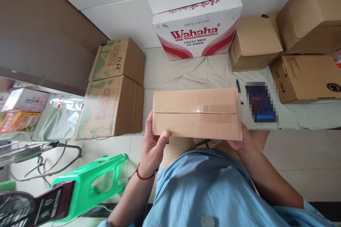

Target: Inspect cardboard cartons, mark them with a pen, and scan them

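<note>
A plain brown cardboard box [197, 113], its lengthwise seam covered with clear tape, is held level in front of my body at the table's near edge. My left hand [156, 136] grips its left end, with the thumb on the near side and the fingers behind the end. At the right end, my right hand [241, 140] supports the lower corner; its fingers are mostly hidden under the box. A black pen [238, 87] and a phone-like item [261, 103], blurred out, lie on the cloth to the right of the box.
Two stacked printed cartons [106, 106] stand at the left. A white and red Wahaha carton [198, 32] leans at the back. Several brown boxes [255, 42] fill the right side. Below left are a green plastic stool [87, 181] and a metal rack [29, 152].
</note>
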The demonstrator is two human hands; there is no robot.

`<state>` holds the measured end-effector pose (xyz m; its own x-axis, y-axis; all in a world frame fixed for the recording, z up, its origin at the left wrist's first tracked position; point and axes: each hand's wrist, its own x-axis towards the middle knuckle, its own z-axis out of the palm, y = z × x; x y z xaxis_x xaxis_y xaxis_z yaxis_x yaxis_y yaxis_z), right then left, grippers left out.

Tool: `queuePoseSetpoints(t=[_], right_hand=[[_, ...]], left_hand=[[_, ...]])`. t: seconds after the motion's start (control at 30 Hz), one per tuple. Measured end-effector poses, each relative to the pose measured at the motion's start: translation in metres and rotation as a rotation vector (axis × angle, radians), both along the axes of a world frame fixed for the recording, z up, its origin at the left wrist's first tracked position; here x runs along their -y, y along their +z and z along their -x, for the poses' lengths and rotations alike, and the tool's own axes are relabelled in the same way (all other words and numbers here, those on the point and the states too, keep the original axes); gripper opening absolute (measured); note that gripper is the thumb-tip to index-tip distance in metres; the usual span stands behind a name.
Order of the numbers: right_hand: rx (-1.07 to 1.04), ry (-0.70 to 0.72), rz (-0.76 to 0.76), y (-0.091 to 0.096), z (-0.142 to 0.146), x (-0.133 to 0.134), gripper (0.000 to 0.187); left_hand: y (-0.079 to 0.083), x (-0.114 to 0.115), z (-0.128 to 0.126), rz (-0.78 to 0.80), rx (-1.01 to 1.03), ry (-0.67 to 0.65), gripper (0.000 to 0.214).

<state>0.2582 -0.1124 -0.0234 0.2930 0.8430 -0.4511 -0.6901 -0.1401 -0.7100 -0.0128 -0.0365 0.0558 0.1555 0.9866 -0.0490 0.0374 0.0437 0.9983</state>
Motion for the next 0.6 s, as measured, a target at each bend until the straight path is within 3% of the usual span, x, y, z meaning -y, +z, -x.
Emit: queuePoseSetpoints(t=[0.1,0.27,0.47,0.6], right_hand=[[-0.038,-0.032,0.012,-0.007,0.001,0.005,0.053],[-0.033,-0.060,-0.126,-0.005,0.004,0.005,0.046],[-0.023,-0.055,-0.178,0.023,0.006,0.002,0.032],[0.021,-0.141,-0.176,0.020,0.007,0.003,0.032]], left_hand=[[0.015,0.013,-0.008,-0.099,-0.087,0.018,0.078],[0.032,0.035,-0.028,-0.183,0.010,0.089,0.060],[0.030,0.050,-0.045,-0.443,-0.020,0.113,0.062],[0.023,0.048,-0.044,-0.482,-0.024,0.080,0.063]])
